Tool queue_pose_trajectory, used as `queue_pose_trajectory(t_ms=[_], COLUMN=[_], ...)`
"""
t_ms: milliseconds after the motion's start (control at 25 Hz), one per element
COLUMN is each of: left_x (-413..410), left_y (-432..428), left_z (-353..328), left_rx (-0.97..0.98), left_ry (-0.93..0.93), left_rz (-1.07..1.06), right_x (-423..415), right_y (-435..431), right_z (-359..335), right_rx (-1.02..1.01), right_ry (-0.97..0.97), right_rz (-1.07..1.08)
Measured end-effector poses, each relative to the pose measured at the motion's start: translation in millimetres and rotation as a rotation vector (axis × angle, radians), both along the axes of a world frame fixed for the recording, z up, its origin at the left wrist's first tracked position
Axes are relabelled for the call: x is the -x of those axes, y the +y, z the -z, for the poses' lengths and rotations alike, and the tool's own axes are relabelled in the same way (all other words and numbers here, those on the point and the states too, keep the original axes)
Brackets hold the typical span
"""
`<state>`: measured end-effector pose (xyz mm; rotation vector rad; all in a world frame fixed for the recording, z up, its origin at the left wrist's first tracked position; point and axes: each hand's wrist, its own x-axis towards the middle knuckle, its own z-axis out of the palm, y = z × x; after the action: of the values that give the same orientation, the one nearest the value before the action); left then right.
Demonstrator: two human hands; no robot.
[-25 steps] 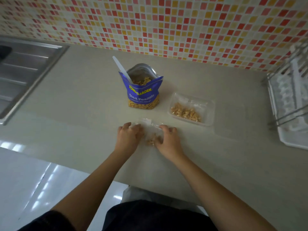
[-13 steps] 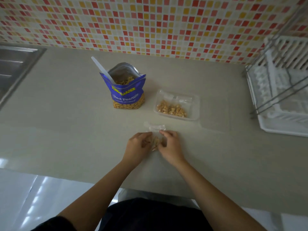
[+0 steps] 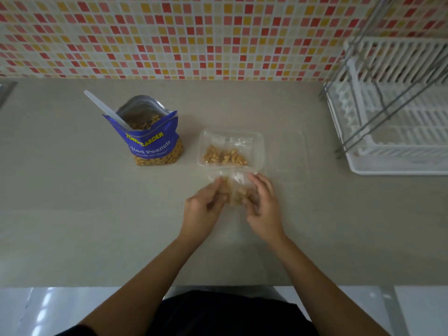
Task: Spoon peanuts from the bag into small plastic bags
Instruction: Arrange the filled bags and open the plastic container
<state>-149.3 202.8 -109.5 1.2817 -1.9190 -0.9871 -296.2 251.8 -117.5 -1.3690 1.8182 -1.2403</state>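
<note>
A blue peanut bag [image 3: 151,141] stands open on the beige counter, with a white plastic spoon [image 3: 104,109] sticking out of it to the upper left. To its right a clear plastic tray [image 3: 257,141] holds filled small bags of peanuts. In front of the tray, my left hand [image 3: 202,212] and my right hand [image 3: 263,209] hold a small clear bag [image 3: 236,187] with peanuts between them, fingers curled on its sides. The bag is blurred and lifted just off the counter.
A white dish rack [image 3: 392,112] with metal bars fills the right side of the counter. A clear lid [image 3: 294,151] lies right of the tray. A tiled wall runs along the back. The counter's front edge is near my body.
Both hands have lifted the small bag and carried it up and to the right, close to the tray's front edge. The camera view has shifted right, leaving the sink out of sight.
</note>
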Motion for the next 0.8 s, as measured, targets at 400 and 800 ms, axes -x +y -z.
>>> queue_pose_trajectory(t_ms=[400,800], left_x=[60,57], left_y=[-103,-89], left_z=[-12,4], left_rx=[-0.145,0.056], left_ry=[-0.468,-0.513], left_rz=[0.133,-0.206], right_x=[34,60], right_y=[-118,-106], right_z=[-20,-14], right_rx=[-0.551,-0.337], right_ry=[0.290,0.521], right_rz=[-0.157,0.145])
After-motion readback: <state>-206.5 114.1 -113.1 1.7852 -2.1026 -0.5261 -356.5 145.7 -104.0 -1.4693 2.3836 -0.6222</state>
